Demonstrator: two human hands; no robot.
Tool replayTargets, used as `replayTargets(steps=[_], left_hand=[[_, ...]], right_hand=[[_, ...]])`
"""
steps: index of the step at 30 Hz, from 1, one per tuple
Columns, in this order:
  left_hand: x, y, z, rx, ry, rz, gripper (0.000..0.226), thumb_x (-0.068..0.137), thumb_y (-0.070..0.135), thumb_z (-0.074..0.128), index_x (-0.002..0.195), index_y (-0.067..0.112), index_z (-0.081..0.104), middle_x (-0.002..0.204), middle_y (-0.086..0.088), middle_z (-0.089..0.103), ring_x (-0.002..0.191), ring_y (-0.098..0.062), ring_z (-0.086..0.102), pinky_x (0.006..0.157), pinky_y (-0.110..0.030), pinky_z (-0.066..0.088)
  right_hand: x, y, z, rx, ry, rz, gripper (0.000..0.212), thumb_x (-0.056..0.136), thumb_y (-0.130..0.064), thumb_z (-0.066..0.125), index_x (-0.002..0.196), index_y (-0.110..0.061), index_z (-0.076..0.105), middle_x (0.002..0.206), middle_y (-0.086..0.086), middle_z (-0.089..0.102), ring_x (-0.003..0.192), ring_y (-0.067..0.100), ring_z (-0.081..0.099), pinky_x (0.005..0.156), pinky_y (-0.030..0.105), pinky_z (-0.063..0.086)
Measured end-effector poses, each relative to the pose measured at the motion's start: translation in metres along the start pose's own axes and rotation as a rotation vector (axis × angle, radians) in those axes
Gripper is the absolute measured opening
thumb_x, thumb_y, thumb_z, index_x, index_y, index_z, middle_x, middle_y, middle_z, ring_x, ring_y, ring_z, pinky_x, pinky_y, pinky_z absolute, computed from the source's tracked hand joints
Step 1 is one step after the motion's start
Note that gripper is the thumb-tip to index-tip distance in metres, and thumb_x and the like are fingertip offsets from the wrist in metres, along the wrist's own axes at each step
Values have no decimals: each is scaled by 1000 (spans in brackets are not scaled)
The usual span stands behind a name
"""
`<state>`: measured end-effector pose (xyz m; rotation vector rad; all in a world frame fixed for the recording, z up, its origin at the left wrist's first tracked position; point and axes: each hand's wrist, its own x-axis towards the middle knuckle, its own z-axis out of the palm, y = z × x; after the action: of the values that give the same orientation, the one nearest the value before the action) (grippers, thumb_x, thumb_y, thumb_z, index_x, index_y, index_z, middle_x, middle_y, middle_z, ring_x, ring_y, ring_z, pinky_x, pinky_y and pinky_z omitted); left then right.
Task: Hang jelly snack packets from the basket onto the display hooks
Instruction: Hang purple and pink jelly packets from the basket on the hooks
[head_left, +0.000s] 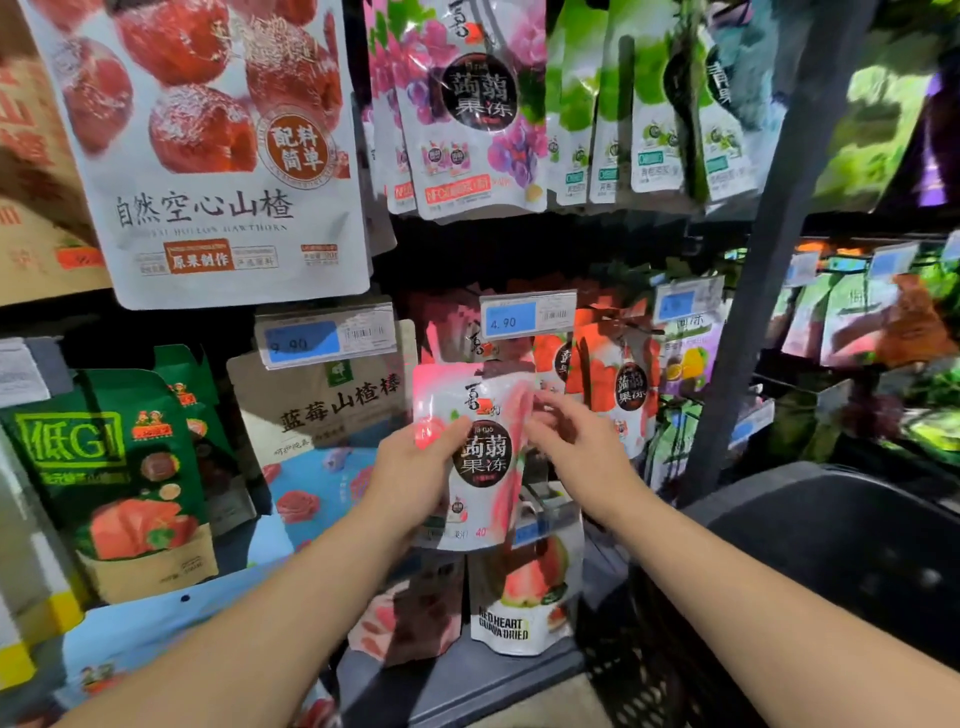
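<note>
Holding a pink konjac jelly packet (480, 457) upright before the middle row, the left grip (415, 475) clasps its lower left side, thumb on the front. The right grip (579, 444) hovers released at the packet's right edge, fingers blurred, so I cannot tell if they touch. The 4.90 price tag (527, 314) sits just above. Red jelly packets (621, 387) hang behind, and a blueberry hawthorn bag (322, 410) crowds the left. A dried guava bag (524, 603) hangs below. The black basket (831, 545) stands lower right, near the dark shelf post (779, 260).
</note>
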<state>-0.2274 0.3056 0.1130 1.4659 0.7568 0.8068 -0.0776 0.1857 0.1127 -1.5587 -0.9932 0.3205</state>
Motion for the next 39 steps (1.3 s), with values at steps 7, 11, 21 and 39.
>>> replayTargets(steps=[7,11,21,39], left_hand=[[-6,6,23,-13,-59,81,28,95,28,71,70,15,68,65,8,71,61,-9,66,65,-31,52],[-14,9,24,115,-64,209,14,90,15,75,89,13,61,66,4,67,55,-5,59,53,-14,46],[-4,3,19,185,40,355,64,89,12,74,132,37,34,119,8,60,92,-14,67,77,-39,60],[5,-11,30,478,68,477,56,83,8,75,132,22,51,125,9,48,115,-4,48,101,-19,39]], right_hand=[[-9,7,-10,34,18,36,79,90,-1,73,154,-32,39,74,-14,56,66,5,58,72,22,54],[-6,1,-17,-18,113,-48,76,91,2,69,153,-34,42,95,15,60,75,12,55,78,17,55],[12,10,-17,-80,159,-92,74,90,-1,70,153,-31,44,101,24,62,72,12,56,79,27,58],[31,19,-12,-22,274,-10,71,88,-7,76,149,-29,48,108,3,66,85,15,67,88,34,60]])
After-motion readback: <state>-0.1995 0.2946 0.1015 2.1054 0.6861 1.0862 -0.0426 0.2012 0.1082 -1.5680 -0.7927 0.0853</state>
